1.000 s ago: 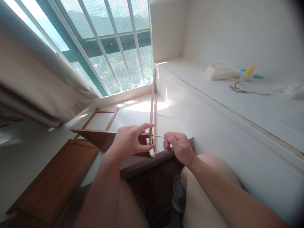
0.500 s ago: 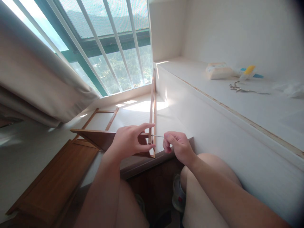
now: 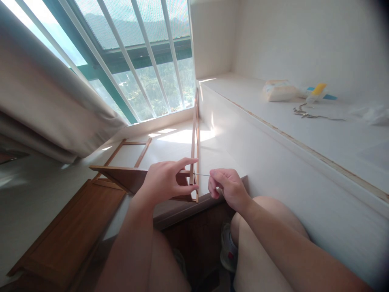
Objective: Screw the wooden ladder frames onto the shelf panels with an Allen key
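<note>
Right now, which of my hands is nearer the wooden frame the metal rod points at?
Left. Your left hand is right at the near end of the wooden frame; your right hand is off to its right, holding the metal rod.

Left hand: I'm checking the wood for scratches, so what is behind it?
Parts of a brown wooden panel show past the left hand; the stretch directly behind it is covered.

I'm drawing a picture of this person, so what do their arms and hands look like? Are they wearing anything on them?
Draw them plain! The left hand and right hand have no gloves, and no rings show. Both forearms are bare: no sleeves, watch or bracelets in sight. The nails are too small to tell if they're painted.
</note>
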A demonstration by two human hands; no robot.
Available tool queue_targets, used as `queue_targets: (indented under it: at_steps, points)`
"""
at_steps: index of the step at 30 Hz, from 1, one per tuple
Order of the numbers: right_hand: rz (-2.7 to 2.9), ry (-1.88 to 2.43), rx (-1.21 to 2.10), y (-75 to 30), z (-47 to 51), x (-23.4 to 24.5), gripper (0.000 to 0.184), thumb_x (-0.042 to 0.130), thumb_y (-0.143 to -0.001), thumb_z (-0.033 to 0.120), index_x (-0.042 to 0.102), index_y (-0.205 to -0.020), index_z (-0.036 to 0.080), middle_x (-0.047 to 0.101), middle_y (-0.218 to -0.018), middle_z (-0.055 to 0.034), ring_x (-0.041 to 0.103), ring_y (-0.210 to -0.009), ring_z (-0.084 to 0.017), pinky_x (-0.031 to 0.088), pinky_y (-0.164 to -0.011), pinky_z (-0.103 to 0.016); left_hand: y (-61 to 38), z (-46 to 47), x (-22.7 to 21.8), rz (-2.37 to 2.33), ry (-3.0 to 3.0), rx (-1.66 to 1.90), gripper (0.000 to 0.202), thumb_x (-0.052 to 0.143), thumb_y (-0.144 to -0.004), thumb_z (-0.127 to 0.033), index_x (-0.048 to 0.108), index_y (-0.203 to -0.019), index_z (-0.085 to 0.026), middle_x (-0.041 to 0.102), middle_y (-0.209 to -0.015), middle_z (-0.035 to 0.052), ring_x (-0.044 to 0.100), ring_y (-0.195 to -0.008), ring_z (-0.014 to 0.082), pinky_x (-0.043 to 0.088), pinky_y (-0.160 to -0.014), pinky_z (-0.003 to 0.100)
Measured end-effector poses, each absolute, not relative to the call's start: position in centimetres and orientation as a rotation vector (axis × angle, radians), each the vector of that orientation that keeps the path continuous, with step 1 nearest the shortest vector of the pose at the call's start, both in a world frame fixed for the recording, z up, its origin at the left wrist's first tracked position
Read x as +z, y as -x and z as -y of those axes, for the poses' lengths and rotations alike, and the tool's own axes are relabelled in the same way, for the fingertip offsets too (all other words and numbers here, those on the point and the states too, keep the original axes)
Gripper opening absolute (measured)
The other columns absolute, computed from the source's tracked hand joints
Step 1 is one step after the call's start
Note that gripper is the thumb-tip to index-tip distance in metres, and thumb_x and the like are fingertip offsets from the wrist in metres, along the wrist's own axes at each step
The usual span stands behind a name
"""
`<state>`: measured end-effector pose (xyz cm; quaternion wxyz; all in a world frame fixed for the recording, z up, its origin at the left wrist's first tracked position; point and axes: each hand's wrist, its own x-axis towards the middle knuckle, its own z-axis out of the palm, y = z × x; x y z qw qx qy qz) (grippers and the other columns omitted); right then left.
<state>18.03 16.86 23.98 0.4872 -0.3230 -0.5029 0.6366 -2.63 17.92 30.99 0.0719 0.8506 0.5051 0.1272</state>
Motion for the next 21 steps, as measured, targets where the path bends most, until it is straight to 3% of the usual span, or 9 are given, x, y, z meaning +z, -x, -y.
queue_targets:
  at_steps: [14,21]
  points:
    - [1.045,0.675,1.846,-18.32,-16.93,24.06,0.042,0.052,-0.091,0.037,0.055,-0.055,0.015,0.055,-0.042,-0.0014,0.045,-0.036,-0.01,0.031,-0.04,-0.022,2.66,-17.95,31.02,-1.532,-2.555,0.365,0.06,0.066,-0.073,-0.062,0.055,-0.128,-0.038,0.069,-0.074,-0.0048,0.065,-0.076,0.0189,0.037,-0.065,0.025]
    - [1.066,0.684,1.796,-18.21,-17.06,23.87,0.041,0.052,-0.092,0.039,0.054,-0.058,0.016,0.056,-0.046,-0.001,0.047,-0.04,-0.011,0.033,-0.041,-0.022,2.61,-17.91,31.08,-1.52,-2.559,0.379,0.06,0.066,-0.073,-0.061,0.057,-0.127,-0.036,0.068,-0.072,-0.0034,0.065,-0.075,0.0193,0.038,-0.065,0.025]
